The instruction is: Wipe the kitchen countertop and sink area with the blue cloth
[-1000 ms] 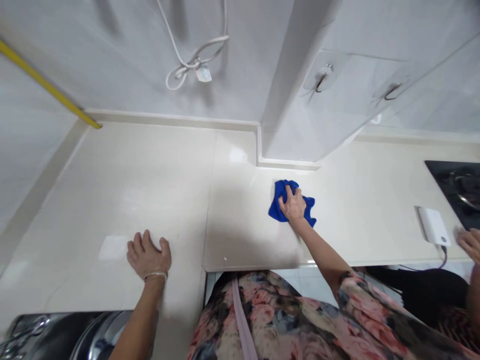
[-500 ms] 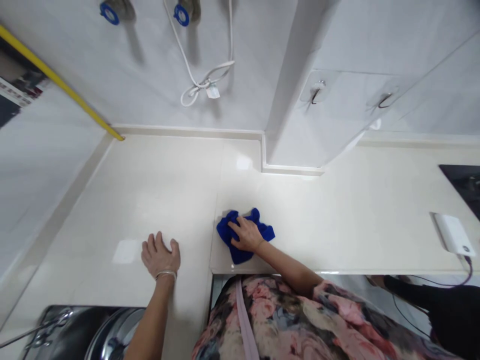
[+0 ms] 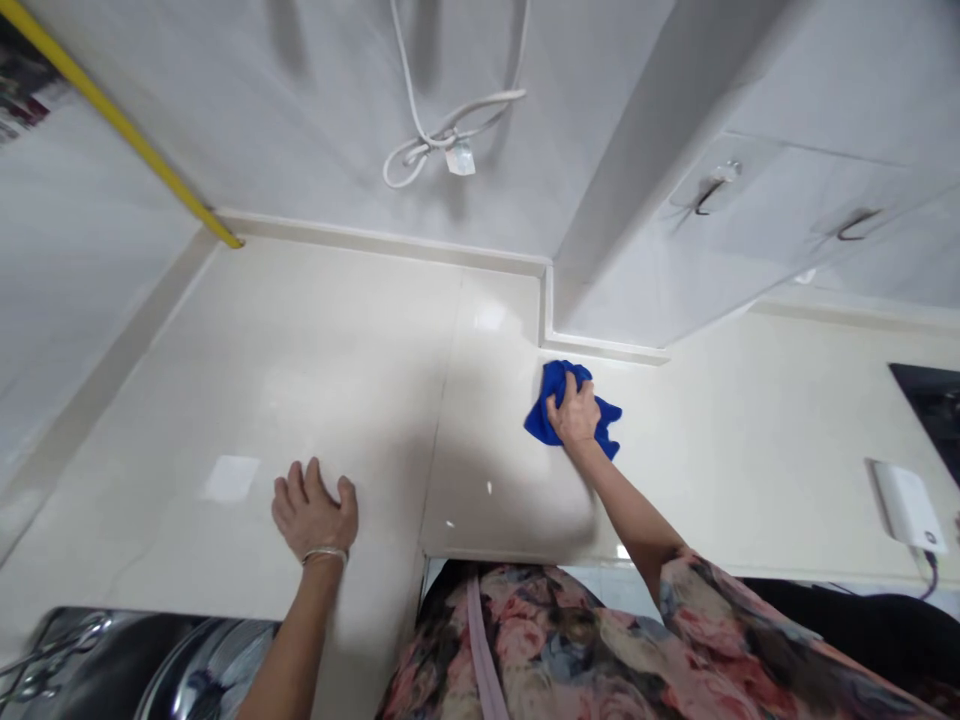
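My right hand presses down on a crumpled blue microfiber cloth, its fingers gripping the bunched fabric on the cream stone countertop. The cloth lies near the countertop's back corner, close to the raised skirting. Further left, my left hand rests flat on the stone with its fingers apart, holding nothing. A thin bangle circles that wrist.
A steel sink lies at the lower left. To the right are a white power bank with a cable and a black gas hob. A looped white cord and hooks hang on the tiled wall. Someone's dark clothing shows at lower right.
My right hand and the cloth have slid back and rightward from the countertop's front edge toward the wall. My left hand stays in place. A hand seen earlier at the far right has left view.
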The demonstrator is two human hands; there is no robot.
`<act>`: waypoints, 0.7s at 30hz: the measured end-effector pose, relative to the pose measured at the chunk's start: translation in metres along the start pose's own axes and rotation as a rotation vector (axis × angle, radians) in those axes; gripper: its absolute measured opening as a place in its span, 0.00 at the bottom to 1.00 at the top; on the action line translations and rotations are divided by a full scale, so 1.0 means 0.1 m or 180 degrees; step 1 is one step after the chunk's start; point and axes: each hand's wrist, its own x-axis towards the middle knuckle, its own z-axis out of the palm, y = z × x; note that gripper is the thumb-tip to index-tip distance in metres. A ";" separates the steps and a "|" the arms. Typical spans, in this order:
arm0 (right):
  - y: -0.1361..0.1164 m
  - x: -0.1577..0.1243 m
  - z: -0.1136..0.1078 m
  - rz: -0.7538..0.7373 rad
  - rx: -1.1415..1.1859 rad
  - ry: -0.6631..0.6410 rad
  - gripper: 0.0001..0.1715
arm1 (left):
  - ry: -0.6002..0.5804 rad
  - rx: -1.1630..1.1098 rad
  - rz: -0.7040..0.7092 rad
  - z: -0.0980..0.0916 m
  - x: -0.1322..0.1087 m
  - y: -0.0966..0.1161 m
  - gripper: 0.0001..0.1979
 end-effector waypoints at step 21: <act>-1.39 2.09 0.20 -0.0151 0.0210 -0.0195 0.32 | 0.0161 -0.0088 0.0130 0.04 -0.03 -0.13 0.33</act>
